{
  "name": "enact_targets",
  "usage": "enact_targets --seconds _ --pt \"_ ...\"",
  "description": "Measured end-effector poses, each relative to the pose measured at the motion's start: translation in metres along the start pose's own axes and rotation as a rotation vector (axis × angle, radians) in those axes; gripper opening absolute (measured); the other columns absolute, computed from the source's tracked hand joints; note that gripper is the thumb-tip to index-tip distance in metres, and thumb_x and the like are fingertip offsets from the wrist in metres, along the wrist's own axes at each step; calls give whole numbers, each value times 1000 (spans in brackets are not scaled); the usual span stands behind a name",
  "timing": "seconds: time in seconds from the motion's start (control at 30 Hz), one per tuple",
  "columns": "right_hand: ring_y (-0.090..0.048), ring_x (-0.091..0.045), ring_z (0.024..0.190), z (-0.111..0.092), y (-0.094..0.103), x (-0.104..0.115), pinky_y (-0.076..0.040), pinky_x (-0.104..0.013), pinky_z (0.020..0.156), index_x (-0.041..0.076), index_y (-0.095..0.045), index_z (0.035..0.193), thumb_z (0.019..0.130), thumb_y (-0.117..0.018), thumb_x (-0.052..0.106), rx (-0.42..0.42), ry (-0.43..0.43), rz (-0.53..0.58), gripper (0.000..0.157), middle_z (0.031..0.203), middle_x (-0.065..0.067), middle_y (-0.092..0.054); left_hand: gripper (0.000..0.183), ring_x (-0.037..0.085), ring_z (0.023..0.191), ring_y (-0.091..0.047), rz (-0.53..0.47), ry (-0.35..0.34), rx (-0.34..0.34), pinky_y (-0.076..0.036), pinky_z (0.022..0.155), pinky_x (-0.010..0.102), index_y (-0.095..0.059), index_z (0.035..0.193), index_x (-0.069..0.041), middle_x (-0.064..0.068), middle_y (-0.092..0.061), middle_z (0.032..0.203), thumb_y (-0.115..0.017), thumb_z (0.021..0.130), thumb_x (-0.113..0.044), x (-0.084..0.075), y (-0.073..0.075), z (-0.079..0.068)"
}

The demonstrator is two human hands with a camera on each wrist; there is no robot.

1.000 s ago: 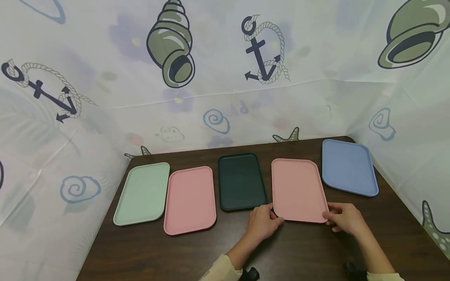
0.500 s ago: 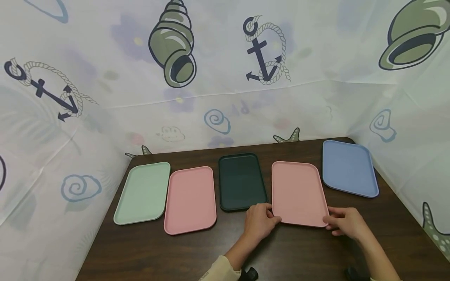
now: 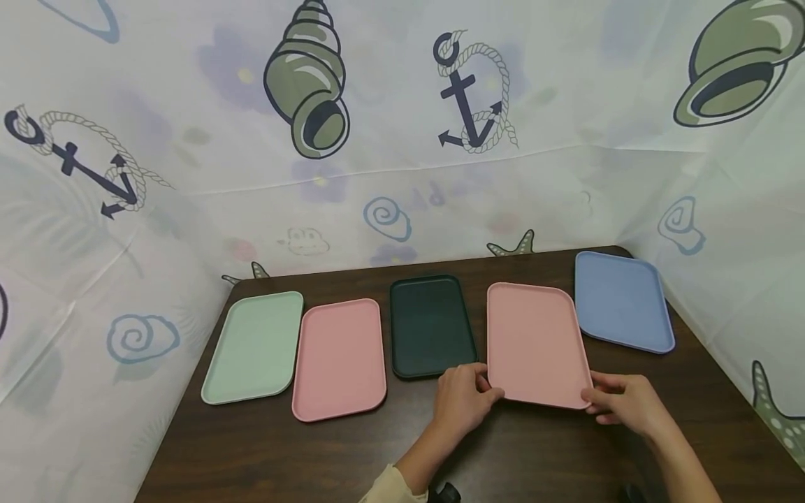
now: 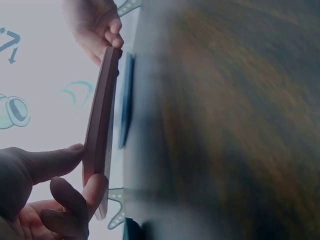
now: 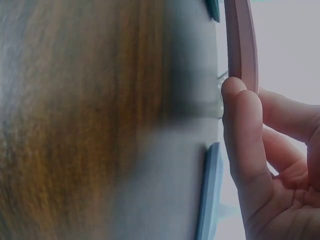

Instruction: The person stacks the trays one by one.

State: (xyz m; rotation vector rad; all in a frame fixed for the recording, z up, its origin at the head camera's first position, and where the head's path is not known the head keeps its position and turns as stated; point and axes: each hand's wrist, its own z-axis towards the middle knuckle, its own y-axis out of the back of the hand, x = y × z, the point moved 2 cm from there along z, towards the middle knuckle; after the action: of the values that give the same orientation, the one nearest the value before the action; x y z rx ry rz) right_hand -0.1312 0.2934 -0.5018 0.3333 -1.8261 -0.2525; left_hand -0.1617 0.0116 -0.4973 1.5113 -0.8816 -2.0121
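Both hands hold a salmon-pink rectangular tray [image 3: 537,342] by its near corners. My left hand [image 3: 464,398] pinches the near left corner, thumb on the rim and fingers beneath. At the near right corner, my right hand [image 3: 629,405] grips the rim the same way. Seen edge-on in the left wrist view, the tray [image 4: 100,115] is raised off the tabletop. The right wrist view has fingertips [image 5: 247,115] under its edge. Just left of it lies a dark green tray [image 3: 432,326], close to my left fingers.
A second pink tray [image 3: 340,360] and a mint green tray [image 3: 254,348] lie to the left on the dark wooden table [image 3: 283,454]. The blue tray [image 3: 622,300] is at the back right. A white printed cloth [image 3: 390,84] surrounds the table's back and sides.
The held pink tray and the right hand have shifted slightly toward me and to the right. The left hand has edged a little leftward. The other trays have stayed put.
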Motion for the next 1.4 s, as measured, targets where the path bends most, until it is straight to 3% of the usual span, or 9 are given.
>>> enact_targets --seconds 0.2,0.43,0.93,1.4 --pt "-70 -22 70 -4 -1 10 -57 -36 63 -24 -39 133 90 -70 4 11 40 32 60 88 -18 -70 22 7 79 -64 -12 -15 -20 -50 73 29 -76 91 -14 -23 -58 62 -84 75 -26 -3 12 -5" --pt "-70 -22 71 -3 -14 18 -57 -36 63 -25 -42 131 89 -71 6 46 77 43 59 90 -19 -69 29 2 60 -50 -50 19 -26 -42 59 23 -76 100 -10 -21 -59 65 -84 75 -23 6 24 -17" --pt "-70 -24 68 12 -60 34 -57 -35 60 -24 -46 128 89 -71 4 149 148 74 54 85 -18 -70 39 -1 51 -46 -47 90 -84 -45 60 27 -74 106 -5 -15 -65 69 -86 73 -21 45 53 -39" --pt "-69 -26 67 32 -106 50 -56 -34 56 -20 -54 124 87 -71 0 154 180 50 46 78 -11 -66 38 0 46 -44 28 197 -120 -39 53 25 -74 108 -9 -14 -66 73 -85 74 -23 76 83 -47"
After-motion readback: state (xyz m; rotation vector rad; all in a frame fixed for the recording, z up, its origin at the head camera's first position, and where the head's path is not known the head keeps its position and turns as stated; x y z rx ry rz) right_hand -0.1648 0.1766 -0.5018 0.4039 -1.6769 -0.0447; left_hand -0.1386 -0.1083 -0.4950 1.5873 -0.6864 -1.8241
